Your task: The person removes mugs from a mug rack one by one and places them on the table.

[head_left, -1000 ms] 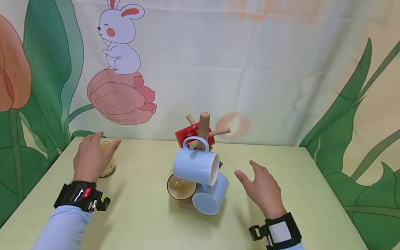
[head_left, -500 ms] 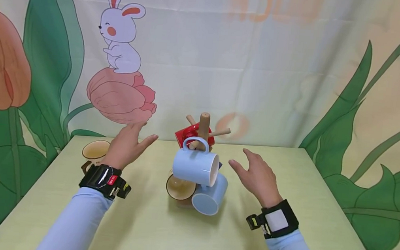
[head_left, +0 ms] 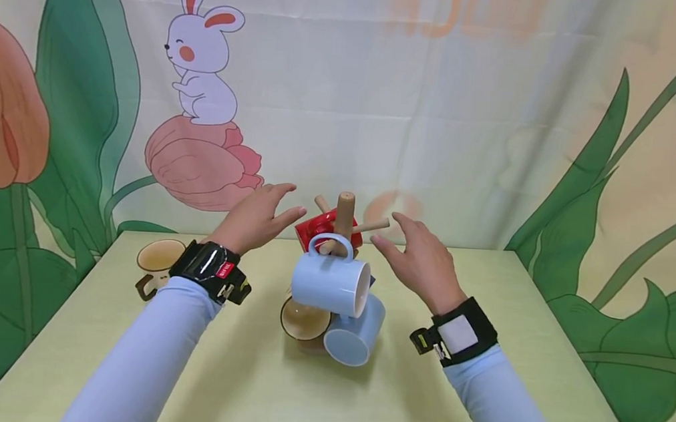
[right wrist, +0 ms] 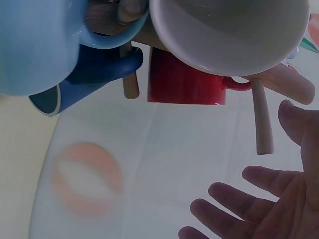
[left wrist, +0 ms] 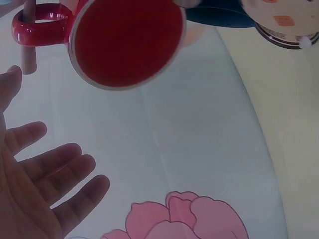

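Hands flank the wooden mug tree (head_left: 344, 219) in the head view: left hand (head_left: 255, 220) and right hand (head_left: 421, 262) both open, holding nothing, either side of the red mug (head_left: 320, 226) hung at the back.

Left wrist view: spread fingers (left wrist: 47, 177) below the red mug (left wrist: 124, 42), apart from it.

Right wrist view: straight fingers (right wrist: 239, 206) near a peg (right wrist: 262, 119), under the red mug (right wrist: 187, 82).

Mug rack (head_left: 344, 213) stands mid-surface (head_left: 478, 397), mugs hung on its pegs at front and rear. One mug (head_left: 157, 259) sits apart at far left. Left hand (head_left: 255, 217) and right hand (head_left: 421, 262) flank the rack top.
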Demonstrator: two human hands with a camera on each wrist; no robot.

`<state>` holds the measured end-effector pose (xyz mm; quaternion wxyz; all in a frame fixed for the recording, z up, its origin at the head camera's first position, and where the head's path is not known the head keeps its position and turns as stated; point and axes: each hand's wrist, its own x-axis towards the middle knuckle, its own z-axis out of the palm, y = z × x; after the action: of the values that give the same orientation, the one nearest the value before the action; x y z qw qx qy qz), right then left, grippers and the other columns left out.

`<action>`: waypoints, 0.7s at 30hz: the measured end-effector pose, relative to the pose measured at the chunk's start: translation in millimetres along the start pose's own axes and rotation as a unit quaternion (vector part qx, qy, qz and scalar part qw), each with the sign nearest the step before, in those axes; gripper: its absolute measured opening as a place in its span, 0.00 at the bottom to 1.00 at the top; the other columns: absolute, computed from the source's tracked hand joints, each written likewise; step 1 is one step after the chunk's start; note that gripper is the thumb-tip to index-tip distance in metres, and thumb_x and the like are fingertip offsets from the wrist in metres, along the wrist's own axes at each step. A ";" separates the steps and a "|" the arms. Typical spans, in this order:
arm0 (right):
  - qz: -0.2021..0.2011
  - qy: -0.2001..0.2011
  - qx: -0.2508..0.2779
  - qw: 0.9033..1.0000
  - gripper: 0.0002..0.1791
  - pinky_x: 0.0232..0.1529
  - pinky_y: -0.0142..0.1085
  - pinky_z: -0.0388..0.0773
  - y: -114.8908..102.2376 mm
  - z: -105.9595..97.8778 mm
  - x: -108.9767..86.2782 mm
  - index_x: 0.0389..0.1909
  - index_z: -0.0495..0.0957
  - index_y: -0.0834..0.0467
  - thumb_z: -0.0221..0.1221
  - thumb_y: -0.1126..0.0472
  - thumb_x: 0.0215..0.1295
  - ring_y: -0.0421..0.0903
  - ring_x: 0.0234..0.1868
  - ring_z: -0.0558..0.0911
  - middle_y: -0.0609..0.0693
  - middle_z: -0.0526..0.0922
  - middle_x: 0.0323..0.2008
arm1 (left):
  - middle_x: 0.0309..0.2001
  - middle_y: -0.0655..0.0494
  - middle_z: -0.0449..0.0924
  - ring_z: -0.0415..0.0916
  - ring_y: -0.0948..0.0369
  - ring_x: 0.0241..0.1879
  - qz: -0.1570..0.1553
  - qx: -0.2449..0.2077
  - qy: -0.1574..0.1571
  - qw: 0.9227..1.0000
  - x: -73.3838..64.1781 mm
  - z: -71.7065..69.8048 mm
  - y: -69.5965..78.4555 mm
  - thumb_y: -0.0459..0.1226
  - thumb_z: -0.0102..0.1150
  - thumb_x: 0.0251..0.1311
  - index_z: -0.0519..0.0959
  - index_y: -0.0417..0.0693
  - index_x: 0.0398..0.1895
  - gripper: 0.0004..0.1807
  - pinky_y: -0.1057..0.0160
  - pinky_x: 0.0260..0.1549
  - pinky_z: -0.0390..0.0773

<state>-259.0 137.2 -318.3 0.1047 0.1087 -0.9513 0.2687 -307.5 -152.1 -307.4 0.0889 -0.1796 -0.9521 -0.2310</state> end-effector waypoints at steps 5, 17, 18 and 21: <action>-0.025 0.002 0.005 1.000 0.37 0.57 0.58 0.72 -7.8 -4.3 6.7 0.73 0.64 0.56 0.55 0.39 0.70 0.59 0.63 0.74 0.60 0.72 0.66 | 0.69 0.40 0.65 0.64 0.43 0.67 0.015 -0.005 -0.018 1.000 11.8 -0.3 11.6 0.54 0.50 0.72 0.60 0.43 0.75 0.36 0.41 0.62 0.66; -0.063 0.026 0.000 0.998 0.20 0.48 0.53 0.78 -8.5 -1.4 18.2 0.57 0.81 0.55 0.59 0.48 0.71 0.57 0.54 0.80 0.56 0.81 0.56 | 0.66 0.42 0.70 0.69 0.44 0.63 0.051 -0.069 -0.081 0.993 21.1 3.3 23.0 0.47 0.47 0.76 0.66 0.48 0.73 0.27 0.44 0.59 0.71; -0.061 0.027 0.006 0.998 0.20 0.47 0.52 0.79 -7.6 -1.5 18.9 0.57 0.81 0.54 0.59 0.48 0.71 0.57 0.53 0.80 0.56 0.81 0.55 | 0.66 0.42 0.70 0.70 0.44 0.63 0.052 -0.073 -0.082 0.993 21.9 3.6 22.6 0.47 0.47 0.76 0.66 0.48 0.73 0.26 0.45 0.59 0.71; -0.060 0.027 0.027 0.998 0.21 0.46 0.52 0.79 -5.3 -2.7 20.9 0.57 0.81 0.54 0.60 0.48 0.70 0.56 0.52 0.81 0.55 0.82 0.56 | 0.65 0.43 0.71 0.71 0.45 0.62 0.050 -0.091 -0.091 0.990 23.9 4.3 21.7 0.46 0.46 0.76 0.66 0.49 0.73 0.26 0.45 0.59 0.71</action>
<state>-277.3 131.1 -308.2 0.1428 0.1608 -0.9326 0.2900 -321.5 -124.9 -296.3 -0.0031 -0.2547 -0.9210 -0.2946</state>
